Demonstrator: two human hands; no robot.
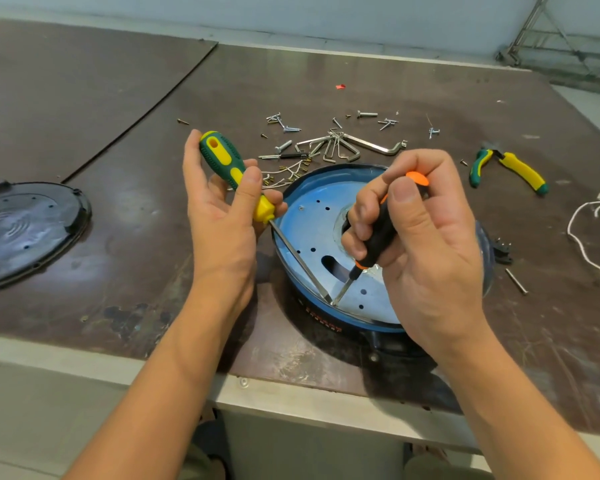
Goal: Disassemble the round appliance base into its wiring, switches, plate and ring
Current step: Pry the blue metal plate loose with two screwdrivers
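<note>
Gripping a green-and-yellow screwdriver (pixel 234 178), my left hand (pixel 222 216) has its fingers (pixel 248 178) clenched round the handle. My right hand (pixel 420 247) grasps a black-and-orange screwdriver (pixel 385 230). Both tips meet at the near edge of the blue metal plate (pixel 309 230) inside the round appliance base (pixel 326 323), which sits on the tabletop (pixel 136 220) near its front edge. Red lettering on the base's dark rim is too blurred to read. Loose screws (pixel 284 128), hex keys (pixel 340 147) and pliers (pixel 510 168) lie beyond.

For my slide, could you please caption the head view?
Both hands angle screwdrivers at the blue round base's near rim.
</note>
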